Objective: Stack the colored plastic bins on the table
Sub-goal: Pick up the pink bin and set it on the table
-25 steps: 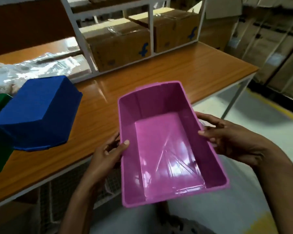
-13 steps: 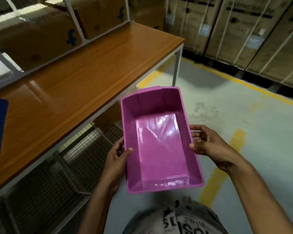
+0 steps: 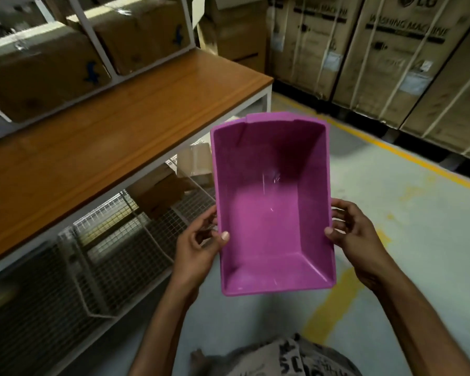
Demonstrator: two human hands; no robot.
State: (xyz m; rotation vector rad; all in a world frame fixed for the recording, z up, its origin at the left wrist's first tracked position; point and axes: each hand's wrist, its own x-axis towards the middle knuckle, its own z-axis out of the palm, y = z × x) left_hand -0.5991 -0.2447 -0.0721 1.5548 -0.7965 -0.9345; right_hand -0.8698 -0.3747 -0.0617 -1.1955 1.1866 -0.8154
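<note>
An empty pink plastic bin [image 3: 272, 207] is held in the air with its open side toward me, off the right end of the wooden table [image 3: 98, 147] and above the floor. My left hand [image 3: 198, 245] grips its left wall, thumb hooked over the rim. My right hand [image 3: 350, 234] grips its right wall the same way. No other coloured bin is in view.
Cardboard boxes [image 3: 38, 69] sit on the shelf behind the table. Wire mesh baskets [image 3: 114, 248] and a brown box [image 3: 158, 191] lie under it. Large strapped cartons [image 3: 385, 58] stand at the right. Yellow lines [image 3: 334, 302] cross the grey floor.
The view has swung right: the blue and green bins have left the frame. The pink bin, held in both hands, has moved from over the table edge to over the floor.
</note>
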